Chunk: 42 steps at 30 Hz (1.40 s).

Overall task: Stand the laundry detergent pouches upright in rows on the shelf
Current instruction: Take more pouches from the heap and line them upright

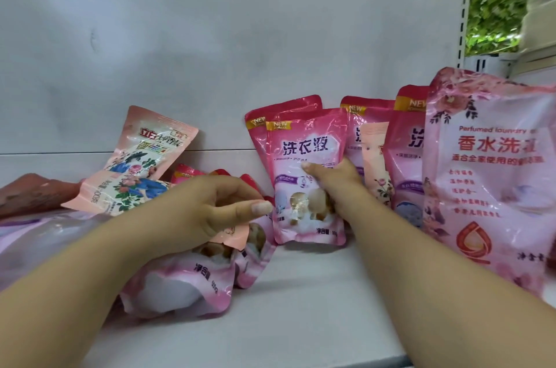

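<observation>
My right hand (334,184) grips a pink detergent pouch (307,145) that stands upright on the white shelf (301,307). A second pink pouch (282,110) stands right behind it. More pink pouches (371,112) (409,139) and a peach one (374,157) stand upright to the right. My left hand (210,208) is closed over the corner of a peach pouch (234,236), above a heap of lying pink pouches (180,286). A flowered peach pouch (132,163) leans tilted on the heap at the left.
A large pale pink bag (493,172) stands at the right front edge, close to my right forearm. Another pale bag (30,235) and a reddish pouch (30,190) lie at the far left. The white back panel (240,36) closes the shelf behind.
</observation>
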{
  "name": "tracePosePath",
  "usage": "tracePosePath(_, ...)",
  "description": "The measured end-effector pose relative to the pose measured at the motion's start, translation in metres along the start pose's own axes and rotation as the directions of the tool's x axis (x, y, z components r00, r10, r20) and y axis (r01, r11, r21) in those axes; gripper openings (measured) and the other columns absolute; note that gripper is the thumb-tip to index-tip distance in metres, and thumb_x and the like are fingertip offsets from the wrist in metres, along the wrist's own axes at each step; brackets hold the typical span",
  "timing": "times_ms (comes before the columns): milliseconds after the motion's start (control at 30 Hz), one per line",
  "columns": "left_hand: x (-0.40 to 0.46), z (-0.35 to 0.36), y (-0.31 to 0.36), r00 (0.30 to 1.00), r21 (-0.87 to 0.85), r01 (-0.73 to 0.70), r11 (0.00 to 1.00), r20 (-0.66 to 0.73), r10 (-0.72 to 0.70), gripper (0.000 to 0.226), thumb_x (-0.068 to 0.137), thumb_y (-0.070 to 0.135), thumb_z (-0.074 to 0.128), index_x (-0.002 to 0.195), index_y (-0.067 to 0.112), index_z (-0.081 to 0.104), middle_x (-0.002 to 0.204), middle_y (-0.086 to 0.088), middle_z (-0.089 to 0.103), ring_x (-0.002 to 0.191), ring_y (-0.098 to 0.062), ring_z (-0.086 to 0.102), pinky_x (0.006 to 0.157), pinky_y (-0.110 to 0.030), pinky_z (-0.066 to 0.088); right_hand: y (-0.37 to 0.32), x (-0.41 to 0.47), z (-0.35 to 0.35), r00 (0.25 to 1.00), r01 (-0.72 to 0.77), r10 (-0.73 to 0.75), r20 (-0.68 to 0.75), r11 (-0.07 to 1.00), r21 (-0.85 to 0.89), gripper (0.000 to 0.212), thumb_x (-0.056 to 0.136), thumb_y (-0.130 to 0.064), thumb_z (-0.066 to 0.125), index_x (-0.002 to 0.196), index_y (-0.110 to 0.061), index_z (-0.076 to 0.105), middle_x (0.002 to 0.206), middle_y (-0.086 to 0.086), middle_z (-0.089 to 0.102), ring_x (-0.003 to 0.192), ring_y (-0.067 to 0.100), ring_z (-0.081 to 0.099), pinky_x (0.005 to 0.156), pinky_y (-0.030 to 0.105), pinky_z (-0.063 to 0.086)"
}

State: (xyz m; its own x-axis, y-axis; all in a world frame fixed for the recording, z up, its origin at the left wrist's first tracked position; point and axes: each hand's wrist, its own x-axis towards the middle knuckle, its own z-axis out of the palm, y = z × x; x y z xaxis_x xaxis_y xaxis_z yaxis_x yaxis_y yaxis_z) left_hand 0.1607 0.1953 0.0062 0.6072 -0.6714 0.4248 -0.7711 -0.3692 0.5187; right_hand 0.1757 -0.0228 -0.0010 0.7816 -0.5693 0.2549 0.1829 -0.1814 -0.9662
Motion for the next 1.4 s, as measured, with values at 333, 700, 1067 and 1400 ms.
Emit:
tracePosePath(333, -0.007, -0.011, 0.015, 0.925, 0.312, 0.063, 0.948, -0.374, 0.062, 0.033, 0.062, 0.065, 0.044, 0.079, 0.041, 0.058, 0.068, 0.027, 0.051, 0.066, 0.011, 0.050, 0.058, -0.006, 0.034, -0.025, -0.020, 0.011, 0.762, 0.541, -0.620, -0.187, 0.768, -0.344, 0.072, 0.084, -0.021, 0.063, 0.143, -0.021, 0.021, 0.149, 0.007, 0.020, 0.136, 0.021, 0.026, 0.100, 0.024, 0.029)
tracePosePath(700, -0.002, -0.008, -0.003, 0.901, 0.764, 0.370, 0.528, -0.157, -0.404, 0.073, 0.073, 0.077, 0.030, 0.127, 0.029, 0.041, 0.133, -0.003, 0.053, 0.118, -0.024, 0.050, 0.092, -0.031, 0.036, -0.020, -0.057, 0.046, 0.869, 0.462, -0.258, 0.423, 0.729, -0.505, 0.050, 0.091, -0.047, 0.043, 0.110, -0.004, 0.059, 0.117, 0.014, 0.060, 0.110, 0.029, 0.054, 0.090, 0.033, 0.041)
tracePosePath(1067, -0.004, -0.013, 0.005, 0.942, 0.490, 0.309, 0.815, -0.277, -0.190, 0.069, 0.055, 0.073, 0.055, 0.104, 0.026, 0.063, 0.092, 0.004, 0.065, 0.080, -0.013, 0.053, 0.071, -0.025, 0.042, -0.031, -0.061, 0.041, 0.851, 0.045, 0.009, 0.526, 0.995, -0.090, 0.013, 0.088, -0.022, 0.057, 0.080, -0.012, 0.061, 0.084, 0.010, 0.061, 0.072, 0.022, 0.056, 0.071, 0.032, 0.048)
tracePosePath(1400, -0.008, -0.003, 0.015, 0.964, 0.081, 0.031, 0.996, -0.265, -0.008, 0.033, 0.061, 0.065, 0.057, 0.090, 0.051, 0.046, 0.077, 0.036, 0.058, 0.075, 0.021, 0.055, 0.067, -0.004, 0.042, -0.061, -0.060, 0.017, 0.852, -0.200, -0.287, 0.438, 0.596, 0.778, 0.016, 0.092, -0.008, 0.045, 0.089, -0.002, 0.060, 0.068, 0.007, 0.072, 0.061, 0.013, 0.069, 0.058, 0.023, 0.059)
